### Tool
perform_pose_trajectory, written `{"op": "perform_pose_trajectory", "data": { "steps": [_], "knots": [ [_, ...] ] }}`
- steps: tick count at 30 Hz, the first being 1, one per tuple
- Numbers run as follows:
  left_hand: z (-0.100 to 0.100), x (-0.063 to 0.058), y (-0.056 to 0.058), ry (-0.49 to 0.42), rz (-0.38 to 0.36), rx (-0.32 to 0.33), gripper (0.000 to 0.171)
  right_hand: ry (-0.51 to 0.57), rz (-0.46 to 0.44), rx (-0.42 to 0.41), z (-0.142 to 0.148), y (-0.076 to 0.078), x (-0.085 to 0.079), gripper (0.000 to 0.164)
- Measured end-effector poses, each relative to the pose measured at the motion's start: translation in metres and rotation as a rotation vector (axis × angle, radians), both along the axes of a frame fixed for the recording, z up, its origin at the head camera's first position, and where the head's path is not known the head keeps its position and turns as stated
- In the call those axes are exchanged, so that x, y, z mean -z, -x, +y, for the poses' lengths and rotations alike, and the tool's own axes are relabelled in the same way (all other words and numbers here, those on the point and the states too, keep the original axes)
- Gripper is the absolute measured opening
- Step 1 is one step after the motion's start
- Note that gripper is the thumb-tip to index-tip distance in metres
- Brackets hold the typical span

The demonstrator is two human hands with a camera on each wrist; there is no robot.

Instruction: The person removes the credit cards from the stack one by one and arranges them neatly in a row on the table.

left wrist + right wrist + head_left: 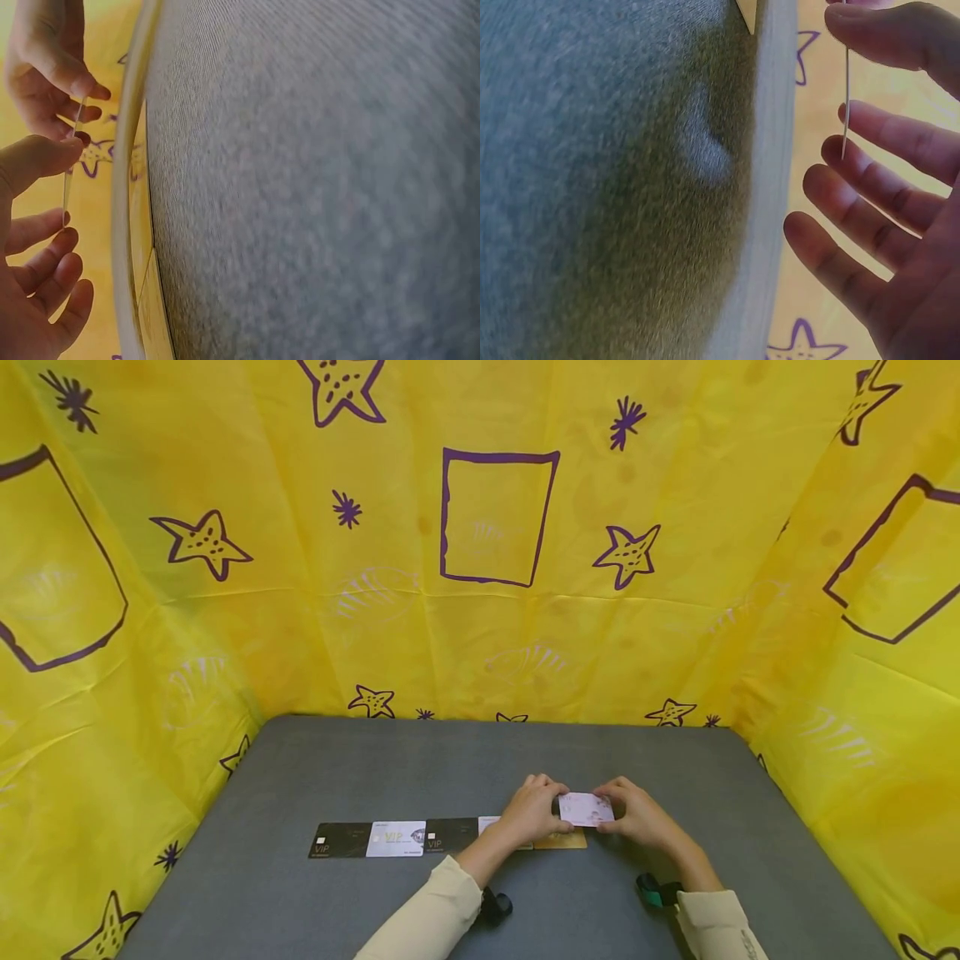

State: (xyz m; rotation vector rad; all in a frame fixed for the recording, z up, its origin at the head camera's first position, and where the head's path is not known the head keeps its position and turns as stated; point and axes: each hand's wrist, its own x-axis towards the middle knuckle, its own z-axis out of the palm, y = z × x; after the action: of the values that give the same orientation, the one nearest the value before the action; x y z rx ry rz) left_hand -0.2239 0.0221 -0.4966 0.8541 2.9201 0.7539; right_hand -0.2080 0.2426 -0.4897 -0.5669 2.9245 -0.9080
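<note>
Between both hands, a pinkish-white card [586, 810] is held up a little above the table, right of the middle. My left hand [529, 808] pinches its left end between thumb and fingers, and my right hand [636, 814] pinches the right end. Both wrist views show the card edge-on: a thin strip [69, 184] in the left one and a thin line [847, 82] in the right one. Below the held card lies a gold card [564, 841], partly covered by the left hand.
A row of cards runs leftward from the gold one: a partly hidden white card [486, 823], a black card [452, 834], a white VIP card [397, 838] and another black card [340, 840]. Yellow patterned cloth [480, 643] encloses the grey table [637, 756].
</note>
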Motion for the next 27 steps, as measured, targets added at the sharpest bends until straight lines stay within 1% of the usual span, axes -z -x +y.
{"op": "perform_pose_trajectory", "data": {
  "steps": [5, 8, 11, 12, 16, 18, 19, 24, 27],
  "knots": [
    [0.006, 0.002, -0.002, 0.011, -0.004, 0.021, 0.054, -0.007, -0.001, 0.006, 0.007, -0.003, 0.002, 0.047],
    [0.010, 0.003, -0.003, 0.010, -0.003, 0.021, 0.054, -0.007, -0.001, 0.008, 0.010, -0.004, 0.003, 0.047],
    [0.013, 0.005, -0.004, 0.003, 0.016, 0.022, 0.054, 0.001, 0.002, 0.011, 0.013, -0.006, 0.003, 0.047],
    [0.015, 0.008, -0.003, 0.001, 0.041, 0.028, 0.053, 0.002, 0.004, 0.009, 0.015, -0.007, 0.003, 0.047],
    [0.021, 0.008, -0.005, 0.011, 0.056, 0.042, 0.052, 0.017, 0.001, 0.005, 0.020, -0.009, 0.003, 0.046],
    [0.023, 0.008, -0.006, 0.020, 0.050, 0.044, 0.051, 0.019, -0.006, 0.002, 0.023, -0.011, 0.003, 0.046],
    [0.024, 0.005, -0.007, 0.024, 0.029, 0.042, 0.052, 0.019, -0.011, 0.003, 0.024, -0.012, 0.003, 0.046],
    [0.029, 0.010, -0.006, 0.044, 0.010, 0.036, 0.053, 0.030, -0.047, 0.017, 0.028, -0.013, 0.004, 0.047],
    [0.031, 0.012, -0.006, 0.045, 0.004, 0.026, 0.054, 0.038, -0.049, 0.020, 0.031, -0.013, 0.005, 0.048]
  ]
}}
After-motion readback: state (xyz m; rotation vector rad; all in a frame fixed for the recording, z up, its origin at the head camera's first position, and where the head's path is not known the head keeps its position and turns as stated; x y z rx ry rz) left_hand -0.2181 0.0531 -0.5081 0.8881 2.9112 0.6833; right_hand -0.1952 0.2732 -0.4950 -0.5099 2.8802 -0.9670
